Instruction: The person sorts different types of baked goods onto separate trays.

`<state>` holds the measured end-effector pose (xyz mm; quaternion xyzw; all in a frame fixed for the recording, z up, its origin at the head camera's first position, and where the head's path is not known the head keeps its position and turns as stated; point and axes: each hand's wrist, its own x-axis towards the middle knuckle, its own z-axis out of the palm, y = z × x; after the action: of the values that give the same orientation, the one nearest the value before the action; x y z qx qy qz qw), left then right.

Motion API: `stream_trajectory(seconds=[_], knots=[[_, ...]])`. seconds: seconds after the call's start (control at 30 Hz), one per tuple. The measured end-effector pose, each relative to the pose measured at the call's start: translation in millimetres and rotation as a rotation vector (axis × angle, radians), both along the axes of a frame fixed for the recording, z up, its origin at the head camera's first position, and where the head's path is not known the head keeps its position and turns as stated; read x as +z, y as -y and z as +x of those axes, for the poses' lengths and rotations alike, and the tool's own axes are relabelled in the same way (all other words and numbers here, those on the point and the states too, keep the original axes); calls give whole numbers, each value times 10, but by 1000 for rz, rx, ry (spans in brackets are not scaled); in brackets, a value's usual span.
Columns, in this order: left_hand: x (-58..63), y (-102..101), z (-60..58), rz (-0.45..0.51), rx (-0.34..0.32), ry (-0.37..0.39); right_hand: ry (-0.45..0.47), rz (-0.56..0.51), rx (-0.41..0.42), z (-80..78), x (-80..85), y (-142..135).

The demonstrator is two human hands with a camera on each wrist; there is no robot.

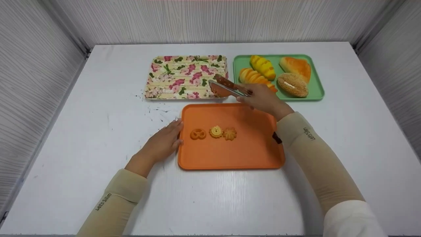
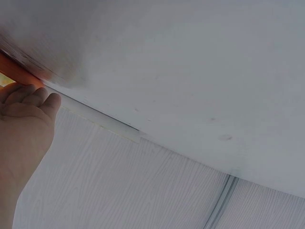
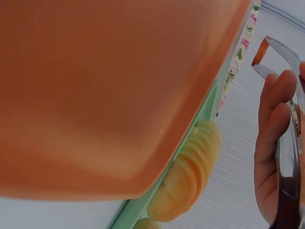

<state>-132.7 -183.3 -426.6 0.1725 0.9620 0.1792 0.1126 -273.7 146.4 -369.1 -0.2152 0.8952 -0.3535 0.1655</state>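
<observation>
My right hand [image 1: 263,98] holds metal tongs [image 1: 233,90] over the front right corner of the flowered tray [image 1: 184,75]. Between the tong tips is a thin orange-brown piece [image 3: 260,51], seen edge-on in the right wrist view; its kind I cannot tell. My left hand [image 1: 163,141] rests on the left rim of an orange tray [image 1: 230,154], fingers extended. On that tray lie a pretzel-shaped biscuit [image 1: 198,134], a round yellow biscuit [image 1: 216,131] and a flower-shaped biscuit [image 1: 230,134], the last two side by side.
A green tray [image 1: 317,89] at the back right carries a yellow bread roll [image 1: 262,66], a ridged bread [image 1: 253,76], a golden bread wedge [image 1: 297,67] and a seeded bun [image 1: 292,85]. A dark clip-like patch [image 1: 277,138] marks the orange tray's right rim. Panelled walls enclose the white table [image 1: 82,131].
</observation>
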Motion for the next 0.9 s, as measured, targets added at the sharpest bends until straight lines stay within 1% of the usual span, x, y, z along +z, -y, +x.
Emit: stream_trajectory(seconds=[0.23,0.43,0.6,0.77,0.9], knots=[[14,2,-3,-1,5,5,-12,45,-32,-58,-37,100],[19,4,-8,-14,12,19,-40,97,-35,-89,-92,163],[23,-2,-12,-17,9,26,-41,124,-47,-99,-129,173],[21,-4,-11,-16,16,27,-63,131,-40,-105,-149,185],[14,0,-4,-14,-1,6,-58,108,-36,-101,-149,179]])
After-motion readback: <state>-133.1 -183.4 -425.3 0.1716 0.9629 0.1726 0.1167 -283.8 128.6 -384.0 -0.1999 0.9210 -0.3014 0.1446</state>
